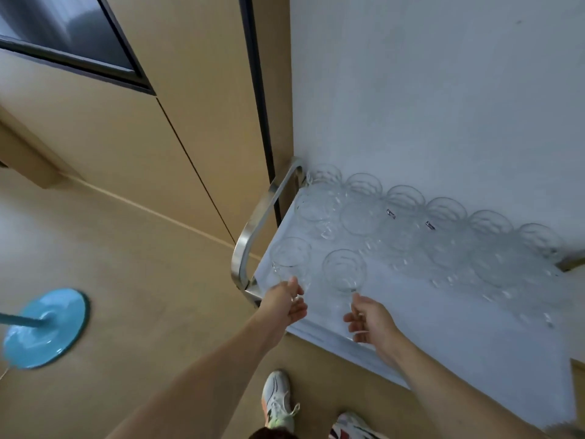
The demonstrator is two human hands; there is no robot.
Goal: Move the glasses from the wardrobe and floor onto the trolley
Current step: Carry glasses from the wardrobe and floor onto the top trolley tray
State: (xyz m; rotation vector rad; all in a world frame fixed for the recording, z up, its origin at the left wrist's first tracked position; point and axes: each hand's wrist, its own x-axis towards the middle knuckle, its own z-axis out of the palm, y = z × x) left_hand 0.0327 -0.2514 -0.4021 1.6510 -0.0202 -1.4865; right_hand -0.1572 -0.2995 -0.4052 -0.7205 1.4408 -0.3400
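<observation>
A trolley with a white top and a steel handle at its left end stands against the wall. Several clear stemmed glasses stand in rows along its far side. My left hand grips the stem of a clear glass over the trolley's front left corner. My right hand pinches the stem of a second glass just to the right of it. Both held glasses tilt away from me, bowls toward the rows, and I cannot tell whether they touch the top.
Beige wardrobe panels rise to the left of the trolley, with a dark-framed opening at the upper left. A blue round stand base sits on the beige floor at left. My shoes are by the trolley's near edge.
</observation>
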